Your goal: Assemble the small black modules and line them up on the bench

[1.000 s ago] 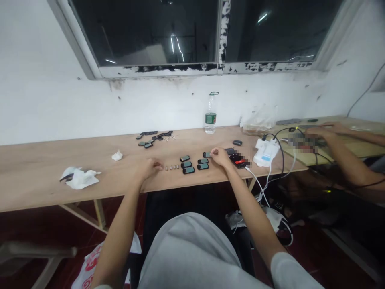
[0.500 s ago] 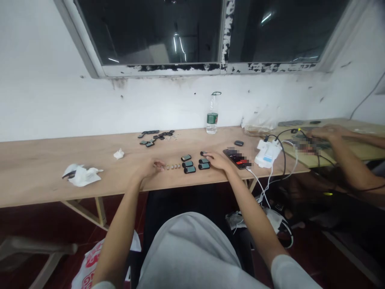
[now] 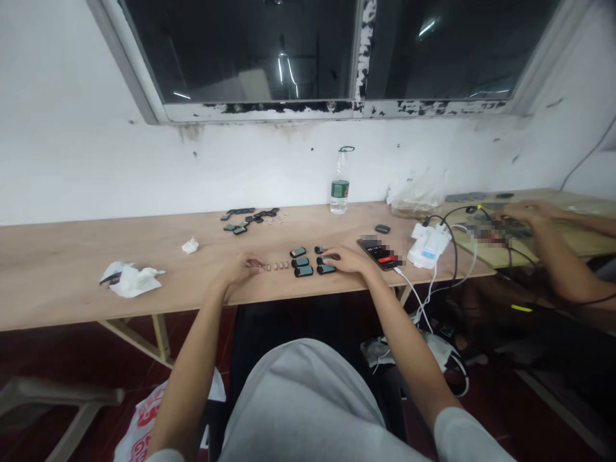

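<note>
My left hand [image 3: 244, 267] rests on the table with curved fingers apart, its tips beside a short row of small metal pieces [image 3: 276, 266]. Just right of these stands a column of three dark oval cases with grey-green faces [image 3: 303, 271]. A second column of similar dark cases [image 3: 326, 269] lies further right. Over this column my right hand [image 3: 345, 260] reaches with fingers stretched out, touching the cases and partly covering them. Neither hand visibly grips anything.
More dark cases [image 3: 240, 228] lie loosely piled at the back. A water bottle [image 3: 339, 189], phone [image 3: 380, 253], white power strip [image 3: 428, 246] and cables stand right. Crumpled tissues [image 3: 135, 280] lie left. Another person's hand [image 3: 522, 210] works at the neighbouring table.
The right column of cases has slid slightly left under my right hand, whose fingers have spread over it. My left hand has barely moved. The phone's screen has changed.
</note>
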Tool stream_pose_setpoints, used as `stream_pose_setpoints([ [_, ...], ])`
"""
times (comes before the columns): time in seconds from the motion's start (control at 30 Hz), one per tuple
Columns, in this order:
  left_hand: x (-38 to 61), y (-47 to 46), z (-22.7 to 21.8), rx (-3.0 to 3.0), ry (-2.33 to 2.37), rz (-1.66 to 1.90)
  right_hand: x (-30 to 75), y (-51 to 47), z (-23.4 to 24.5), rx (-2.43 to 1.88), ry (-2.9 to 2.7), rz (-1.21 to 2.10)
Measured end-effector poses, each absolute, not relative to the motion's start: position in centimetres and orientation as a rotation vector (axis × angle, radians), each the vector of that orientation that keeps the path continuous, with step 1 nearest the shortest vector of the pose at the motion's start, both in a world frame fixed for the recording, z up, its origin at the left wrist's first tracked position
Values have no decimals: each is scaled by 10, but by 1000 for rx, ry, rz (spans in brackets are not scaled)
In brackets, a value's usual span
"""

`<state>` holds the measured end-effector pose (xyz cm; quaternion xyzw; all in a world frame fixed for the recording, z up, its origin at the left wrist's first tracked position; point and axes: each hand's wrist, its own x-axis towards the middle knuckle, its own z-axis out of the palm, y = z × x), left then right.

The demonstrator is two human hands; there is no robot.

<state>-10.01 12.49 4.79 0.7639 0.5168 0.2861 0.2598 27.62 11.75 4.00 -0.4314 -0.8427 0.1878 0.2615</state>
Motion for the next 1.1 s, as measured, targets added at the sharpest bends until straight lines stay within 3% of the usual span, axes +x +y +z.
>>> stream_pose_setpoints([
  [0.57,-97,123,43,2007,1388,853,263,113,43,-1008,-2245,395],
  [0.83,-103,121,47,1972,1344,844,207,159,61,-967,-2518,284],
  [1.1,-111,118,56,2023,1383,834,196,190,71,-1263,-2664,588],
])
